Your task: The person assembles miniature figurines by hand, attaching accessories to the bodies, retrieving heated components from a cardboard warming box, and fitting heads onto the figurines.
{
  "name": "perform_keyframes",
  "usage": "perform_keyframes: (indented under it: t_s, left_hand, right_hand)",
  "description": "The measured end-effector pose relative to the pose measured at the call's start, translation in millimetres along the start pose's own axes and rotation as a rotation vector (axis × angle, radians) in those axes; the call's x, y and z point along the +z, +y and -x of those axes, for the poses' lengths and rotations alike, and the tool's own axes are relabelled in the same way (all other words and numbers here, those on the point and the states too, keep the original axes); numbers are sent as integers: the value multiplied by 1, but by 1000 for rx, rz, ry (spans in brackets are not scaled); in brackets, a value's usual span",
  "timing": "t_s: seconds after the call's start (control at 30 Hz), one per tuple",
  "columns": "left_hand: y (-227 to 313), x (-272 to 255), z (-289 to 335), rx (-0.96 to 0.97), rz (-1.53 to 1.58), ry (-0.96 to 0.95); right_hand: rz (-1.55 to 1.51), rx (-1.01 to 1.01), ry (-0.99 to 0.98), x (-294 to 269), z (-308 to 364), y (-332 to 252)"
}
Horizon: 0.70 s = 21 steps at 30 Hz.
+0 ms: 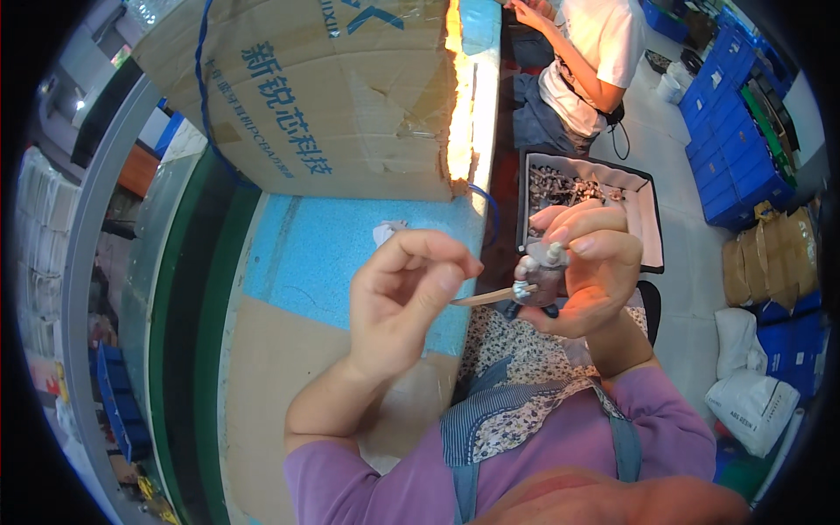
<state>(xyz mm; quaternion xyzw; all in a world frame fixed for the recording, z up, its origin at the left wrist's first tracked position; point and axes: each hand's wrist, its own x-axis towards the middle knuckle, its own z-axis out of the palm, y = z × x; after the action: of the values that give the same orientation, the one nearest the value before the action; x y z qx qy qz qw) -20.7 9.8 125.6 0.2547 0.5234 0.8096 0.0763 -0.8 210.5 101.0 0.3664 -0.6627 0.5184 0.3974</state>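
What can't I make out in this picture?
All in the head view:
- Grey figurine: partly covered by the right hand.
- Brown strip: too small to tell whether the left hand grips it.
- Small parts in the black-rimmed tray: too small to identify.
- Co-worker: head cut off by the top edge.

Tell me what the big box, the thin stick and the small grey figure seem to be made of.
The big box: matte brown cardboard, judging by its creased, scuffed surface. The thin stick: probably bare wood, being tan and dull. The small grey figure: perhaps moulded plastic or resin, given its rounded parts, but I can't be sure.
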Motion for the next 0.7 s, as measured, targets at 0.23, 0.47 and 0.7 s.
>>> perform_keyframes:
  t_s: [0.23,0.47,0.7]
  left_hand:
    - [-7,-25,-6,-175,293,-177]
    - [-2,-6,-2,-19,-34,-211]
    - [-7,-1,7,155,-537,-132]
  right_hand:
    - [-16,8,12,-5,3,4]
    - [18,-26,26,7,2,6]
    - [110,-142,-23,25,15,19]
